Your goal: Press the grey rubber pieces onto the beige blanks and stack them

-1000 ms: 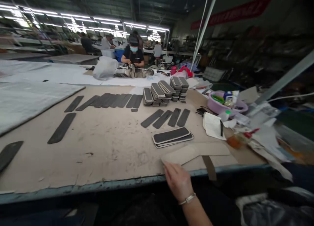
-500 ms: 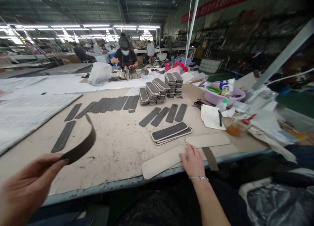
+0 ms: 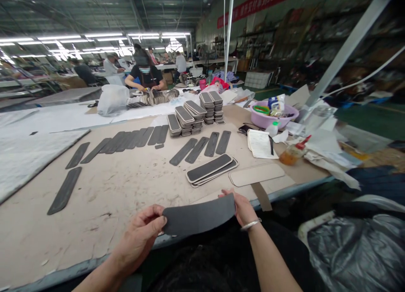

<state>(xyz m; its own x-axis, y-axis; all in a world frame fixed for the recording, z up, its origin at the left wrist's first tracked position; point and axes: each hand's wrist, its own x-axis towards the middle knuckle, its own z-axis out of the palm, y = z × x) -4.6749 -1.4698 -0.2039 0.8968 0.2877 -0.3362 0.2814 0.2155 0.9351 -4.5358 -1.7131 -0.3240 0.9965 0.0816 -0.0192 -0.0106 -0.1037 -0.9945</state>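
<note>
A dark grey strip (image 3: 199, 216) stretches between my two hands at the table's front edge, bowed slightly. My left hand (image 3: 144, 226) pinches its left end, thumb on top. At the right end my right hand (image 3: 241, 207) is closed, its fingers partly hidden behind the strip. Behind the strip, a sliver of a pale surface shows; the rest is covered. A pale rounded panel (image 3: 257, 174) lies to the right, over a brown strip (image 3: 262, 197) that hangs past the edge. Beyond my hands rest a few panels with grey tops and pale borders (image 3: 210, 167).
Several loose grey strips (image 3: 126, 141) lie in a row at the left, others (image 3: 198, 150) mid-table. Stacked panels (image 3: 186, 119) stand behind. At the right are a notebook (image 3: 261, 143), an amber bottle (image 3: 289, 155) and a purple basin (image 3: 272, 121). A co-worker (image 3: 147, 79) sits opposite.
My left hand has brought the grey strip rightward, in front of my right hand. My right hand has left the pale panel and taken the strip's other end. The view has shifted slightly.
</note>
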